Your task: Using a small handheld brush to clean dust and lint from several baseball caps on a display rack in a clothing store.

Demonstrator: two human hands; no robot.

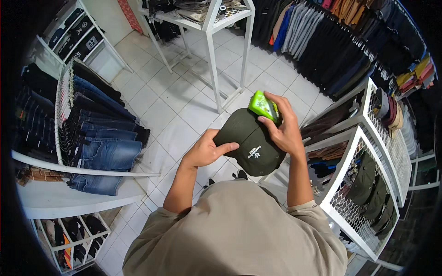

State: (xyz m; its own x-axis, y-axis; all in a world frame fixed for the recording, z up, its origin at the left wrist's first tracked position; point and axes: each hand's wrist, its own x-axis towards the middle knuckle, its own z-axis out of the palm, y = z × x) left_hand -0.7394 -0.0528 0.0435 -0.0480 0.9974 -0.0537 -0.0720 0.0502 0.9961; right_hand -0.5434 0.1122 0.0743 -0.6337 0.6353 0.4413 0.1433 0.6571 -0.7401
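Note:
A dark olive baseball cap [253, 139] is held in front of my body, its bill towards me. Small white embroidery [255, 152] with a leaf-like mark sits on its front. My left hand [210, 148] grips the cap's left side, thumb lying over the fabric and fingers hidden beneath. In my right hand [285, 127] is a bright green brush-like block [264, 106] with a patterned pale face, pinched between thumb and fingers. The block touches or nearly touches the cap's far right edge; its underside is hidden.
Jeans [110, 148] hang from a curved white rail at left. A white metal mesh stand [214, 69] rises ahead. At right, a white mesh rack [361, 203] holds several olive caps [362, 179]. Clothes [310, 45] line the far right wall. White tiles [176, 134] cover the floor.

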